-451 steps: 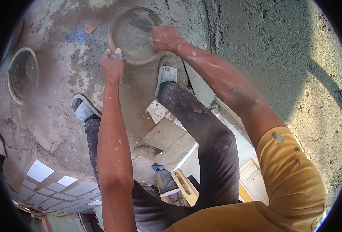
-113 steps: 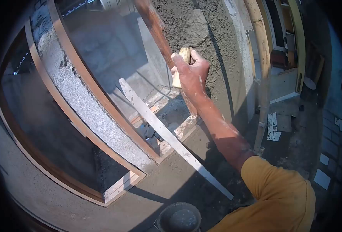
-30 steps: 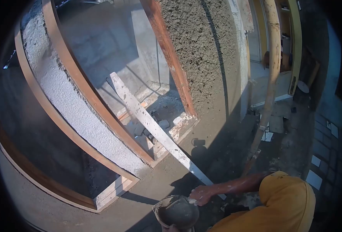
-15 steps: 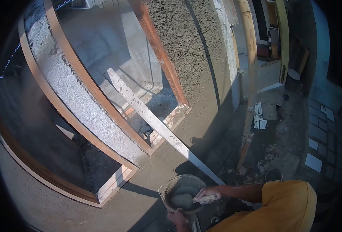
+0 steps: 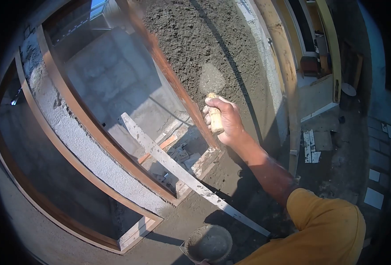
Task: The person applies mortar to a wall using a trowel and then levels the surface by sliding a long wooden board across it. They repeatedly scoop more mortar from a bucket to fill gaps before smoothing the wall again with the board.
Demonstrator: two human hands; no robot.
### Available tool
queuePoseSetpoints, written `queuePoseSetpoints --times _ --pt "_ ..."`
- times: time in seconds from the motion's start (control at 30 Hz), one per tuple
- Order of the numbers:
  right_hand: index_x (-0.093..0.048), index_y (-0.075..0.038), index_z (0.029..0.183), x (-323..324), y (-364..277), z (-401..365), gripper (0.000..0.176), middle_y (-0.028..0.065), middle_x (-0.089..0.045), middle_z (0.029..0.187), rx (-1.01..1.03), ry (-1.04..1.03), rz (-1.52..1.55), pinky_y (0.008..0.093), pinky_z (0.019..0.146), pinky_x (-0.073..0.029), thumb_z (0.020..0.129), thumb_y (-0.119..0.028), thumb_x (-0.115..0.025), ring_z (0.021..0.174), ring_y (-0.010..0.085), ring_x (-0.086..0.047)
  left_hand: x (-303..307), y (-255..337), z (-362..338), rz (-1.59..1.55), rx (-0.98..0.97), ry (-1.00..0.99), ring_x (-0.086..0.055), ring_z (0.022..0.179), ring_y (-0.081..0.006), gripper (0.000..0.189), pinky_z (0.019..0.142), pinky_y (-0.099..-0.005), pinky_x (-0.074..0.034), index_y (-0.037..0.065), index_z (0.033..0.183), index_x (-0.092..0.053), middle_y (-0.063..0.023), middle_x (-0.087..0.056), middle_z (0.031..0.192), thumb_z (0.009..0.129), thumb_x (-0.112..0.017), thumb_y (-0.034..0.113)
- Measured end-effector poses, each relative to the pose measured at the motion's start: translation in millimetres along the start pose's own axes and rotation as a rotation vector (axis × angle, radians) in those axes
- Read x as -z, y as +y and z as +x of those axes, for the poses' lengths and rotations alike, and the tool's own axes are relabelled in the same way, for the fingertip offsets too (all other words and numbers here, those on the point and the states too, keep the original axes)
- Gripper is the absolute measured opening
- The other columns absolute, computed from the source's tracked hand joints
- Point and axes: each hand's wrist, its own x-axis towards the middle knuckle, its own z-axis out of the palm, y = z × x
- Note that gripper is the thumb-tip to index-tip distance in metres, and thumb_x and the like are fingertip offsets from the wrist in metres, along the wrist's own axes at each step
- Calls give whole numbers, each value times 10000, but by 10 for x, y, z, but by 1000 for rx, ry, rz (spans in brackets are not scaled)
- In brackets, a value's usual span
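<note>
My right hand [image 5: 224,119] is wrapped round the pale handle of a trowel [image 5: 213,79], arm stretched out toward the wall. Wet mortar coats the trowel's blade, which overlaps the rough mortar wall [image 5: 182,48] beside the reddish wooden frame [image 5: 177,84]. Down at the bottom edge, a bucket [image 5: 225,237] with grey mortar inside is tilted open toward me. Only a bit of my left hand [image 5: 202,262] shows, at the bucket's near rim; the rest is cut off by the view.
A long mortar-spotted straightedge board [image 5: 182,174] leans across the window opening's sill. To the left runs a white plastered pillar [image 5: 85,123] between wooden frames. A wooden pole [image 5: 288,88] stands at the right, with white tile pieces [image 5: 311,145] on the ground beyond.
My right hand has lifted the trowel out of the bucket and up to the rough wall. The view has shifted, so the bucket and my left hand sit lower.
</note>
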Motion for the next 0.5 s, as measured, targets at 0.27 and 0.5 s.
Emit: queuePoseSetpoints --times 0.27,0.5 --pt "-650 36 919 -337 -1294 2543 234 243 -701 745 1384 847 -753 508 625 -566 877 -187 -708 658 407 -721 -252 129 -66 -32 -4 157 -717 1019 -274 672 887 -387 -577 -28 1406 -627 -120 -709 1239 743 -585 -126" --pt "-694 7 1325 -120 24 2007 482 264 -762 1097 987 -536 -1430 490 869 -600 922 -259 -699 1004 442 -754 -101 -24 -264 -80 -8 237 -721 1018 -279 679 904 -387 -579 -34 1408 -626 -126 -705 1256 736 -586 -125"
